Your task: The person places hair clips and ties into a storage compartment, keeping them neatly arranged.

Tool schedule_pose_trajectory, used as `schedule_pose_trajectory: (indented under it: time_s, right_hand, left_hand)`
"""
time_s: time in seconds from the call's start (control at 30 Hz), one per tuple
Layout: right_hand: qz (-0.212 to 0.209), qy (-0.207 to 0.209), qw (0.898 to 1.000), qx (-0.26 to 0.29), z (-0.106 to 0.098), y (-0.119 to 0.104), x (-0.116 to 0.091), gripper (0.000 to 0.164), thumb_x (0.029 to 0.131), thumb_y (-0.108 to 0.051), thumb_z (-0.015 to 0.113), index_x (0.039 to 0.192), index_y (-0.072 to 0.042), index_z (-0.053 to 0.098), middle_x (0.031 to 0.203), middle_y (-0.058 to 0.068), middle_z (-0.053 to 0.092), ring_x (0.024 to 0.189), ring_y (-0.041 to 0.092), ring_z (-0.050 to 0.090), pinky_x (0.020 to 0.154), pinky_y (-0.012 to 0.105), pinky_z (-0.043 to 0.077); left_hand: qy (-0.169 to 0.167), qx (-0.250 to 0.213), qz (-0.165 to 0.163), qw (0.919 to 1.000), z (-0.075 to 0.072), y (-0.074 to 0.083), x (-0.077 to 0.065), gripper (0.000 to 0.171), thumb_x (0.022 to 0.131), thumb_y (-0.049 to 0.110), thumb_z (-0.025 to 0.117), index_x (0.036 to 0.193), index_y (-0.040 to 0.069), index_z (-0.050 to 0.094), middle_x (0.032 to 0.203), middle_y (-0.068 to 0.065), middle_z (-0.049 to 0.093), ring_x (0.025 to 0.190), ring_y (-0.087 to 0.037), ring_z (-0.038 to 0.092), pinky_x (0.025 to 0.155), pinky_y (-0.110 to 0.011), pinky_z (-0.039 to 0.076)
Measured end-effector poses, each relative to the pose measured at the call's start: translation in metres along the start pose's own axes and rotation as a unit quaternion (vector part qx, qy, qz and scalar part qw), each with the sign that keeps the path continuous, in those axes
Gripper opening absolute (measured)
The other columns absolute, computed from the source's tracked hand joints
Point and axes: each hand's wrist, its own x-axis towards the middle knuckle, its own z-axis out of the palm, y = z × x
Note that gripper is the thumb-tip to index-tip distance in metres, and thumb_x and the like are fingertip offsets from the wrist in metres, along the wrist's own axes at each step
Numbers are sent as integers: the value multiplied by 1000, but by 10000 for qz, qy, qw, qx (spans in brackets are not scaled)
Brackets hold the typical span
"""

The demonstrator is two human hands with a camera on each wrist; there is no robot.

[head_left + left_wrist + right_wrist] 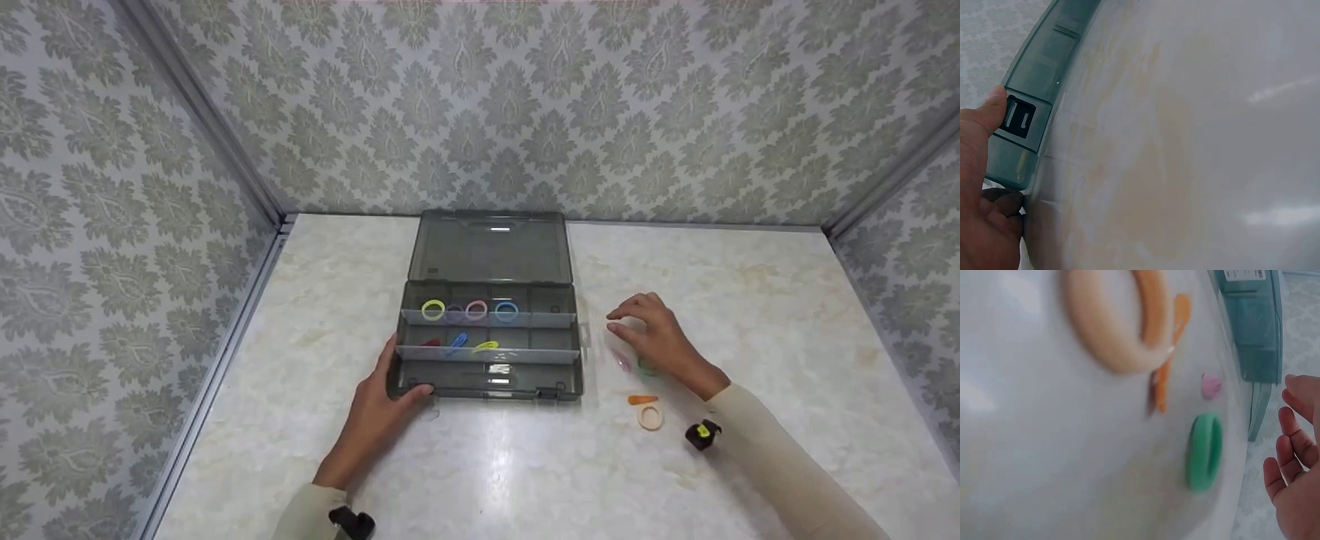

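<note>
An organizer box (491,373) of smoky see-through plastic lies with its lid (491,251) tipped back. My left hand (382,409) grips its front left corner, thumb on the front edge by a latch (1019,117). In the back row are hair ties: yellow (424,309), purple, pink and blue (496,311). The middle row holds red, blue (457,343) and yellow (487,346) hair clips. My right hand (660,337) hovers right of the box, thumb and fingers apart, nothing between them. Below it lie a pink clip (622,361) and a green hair tie (1199,455).
Nearer the front right, an orange hair clip (643,400) lies beside a beige hair tie (639,418) on the pale marbled table (495,480). Patterned panels (510,105) enclose the table at the back and both sides.
</note>
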Motion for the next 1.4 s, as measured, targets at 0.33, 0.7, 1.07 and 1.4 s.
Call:
schedule_pose_trajectory:
  time_s: [0.33, 0.7, 1.07, 1.4]
  right_hand:
    - [829, 92, 9963, 207, -19, 21, -31, 14, 100, -7, 83, 113, -5, 84, 115, 4, 74, 114, 18, 54, 101, 34, 40]
    - [1096, -6, 9925, 543, -25, 28, -61, 17, 100, -11, 84, 117, -10, 84, 126, 7, 73, 123, 16, 53, 105, 13, 38]
    - [922, 287, 9934, 625, -19, 34, -81, 30, 93, -1, 87, 122, -6, 81, 137, 16, 67, 133, 29, 49, 107, 5, 34]
    - [492, 175, 9982, 290, -18, 34, -84, 36, 90, -6, 92, 124, -4, 81, 139, 14, 65, 135, 28, 46, 111, 9, 33]
  left_hand:
    - [15, -31, 25, 10000, 0, -1, 0, 111, 95, 47, 88, 179, 21, 20, 177, -14, 36, 162, -38, 36, 130, -61, 32]
    - [-114, -20, -173, 9998, -1, -1, -1, 112, 95, 59, 84, 179, 26, 17, 178, -11, 34, 164, -34, 32, 131, -61, 30]
    - [-45, -26, -190, 9998, 1, 0, 0, 111, 96, 57, 83, 179, 26, 17, 178, -13, 33, 164, -38, 33, 130, -62, 29]
    - [-57, -38, -153, 9999, 1, -1, -2, 110, 97, 56, 83, 179, 27, 16, 178, -12, 34, 163, -37, 34, 130, -62, 31]
